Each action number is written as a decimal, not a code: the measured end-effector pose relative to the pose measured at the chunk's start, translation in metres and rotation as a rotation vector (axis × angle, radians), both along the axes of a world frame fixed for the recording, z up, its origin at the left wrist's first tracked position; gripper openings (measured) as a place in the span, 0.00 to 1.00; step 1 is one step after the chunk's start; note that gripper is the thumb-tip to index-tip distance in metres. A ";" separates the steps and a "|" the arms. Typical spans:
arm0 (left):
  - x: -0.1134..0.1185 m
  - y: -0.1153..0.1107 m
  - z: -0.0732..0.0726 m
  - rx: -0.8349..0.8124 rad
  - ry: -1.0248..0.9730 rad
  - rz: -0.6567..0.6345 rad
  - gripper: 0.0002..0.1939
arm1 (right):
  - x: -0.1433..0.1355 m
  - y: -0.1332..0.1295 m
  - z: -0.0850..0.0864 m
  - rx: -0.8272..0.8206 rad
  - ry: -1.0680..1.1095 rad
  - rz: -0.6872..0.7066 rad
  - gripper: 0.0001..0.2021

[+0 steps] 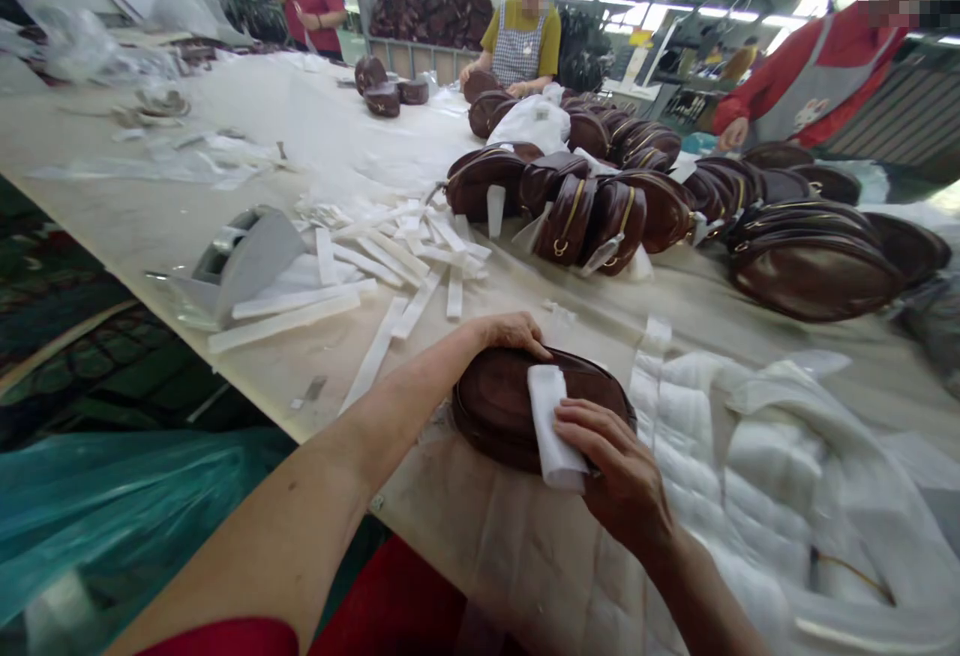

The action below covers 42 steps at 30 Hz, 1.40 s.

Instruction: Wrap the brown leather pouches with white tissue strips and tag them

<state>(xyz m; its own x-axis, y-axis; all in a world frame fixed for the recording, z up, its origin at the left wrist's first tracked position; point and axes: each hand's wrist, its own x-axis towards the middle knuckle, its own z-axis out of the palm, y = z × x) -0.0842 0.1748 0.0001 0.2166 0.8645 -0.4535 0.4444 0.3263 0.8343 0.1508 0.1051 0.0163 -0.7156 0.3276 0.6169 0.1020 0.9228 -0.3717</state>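
Note:
A dark brown oval leather bag (499, 406) lies on the table in front of me. My left hand (517, 331) rests over its far edge with the fingers curled around it, and they are partly hidden. In my right hand (615, 456) is a folded white foam strip (553, 426), held against the face of the bag. Its fingers close on the strip's right side. To the left lie several loose white foam strips (405, 256). Right of the bag are stacked rolls of white padding (682, 416), partly under clear plastic.
Rows of brown bags (817, 261) stand across the right and far side. A tape dispenser (251, 261) sits near the left table edge. A teal plastic bag (135, 516) hangs below. One person (525, 41) handles a bag across the table; another person (810, 86) stands at right.

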 end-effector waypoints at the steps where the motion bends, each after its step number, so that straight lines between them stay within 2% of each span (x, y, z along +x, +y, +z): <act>1: 0.000 0.000 0.000 0.005 0.006 -0.005 0.15 | 0.001 -0.002 -0.001 0.036 -0.004 0.001 0.18; 8: 0.002 0.002 0.004 0.046 0.069 -0.047 0.09 | 0.008 -0.011 -0.019 0.163 -0.094 0.045 0.22; 16: 0.007 -0.005 0.012 0.142 0.156 -0.060 0.09 | 0.010 -0.014 -0.030 0.159 -0.081 0.025 0.25; 22: 0.012 -0.006 0.012 0.302 0.341 -0.051 0.13 | 0.008 -0.016 -0.031 0.139 -0.041 0.021 0.24; 32: 0.019 -0.020 0.028 0.597 0.687 -0.142 0.08 | 0.005 -0.015 -0.024 0.092 -0.041 0.039 0.23; 40: 0.019 -0.025 0.028 0.779 0.889 -0.015 0.13 | 0.000 -0.016 -0.014 0.042 -0.038 0.019 0.24; 42: 0.019 -0.028 0.028 0.827 0.902 -0.016 0.14 | 0.000 -0.016 -0.014 0.030 -0.044 0.017 0.24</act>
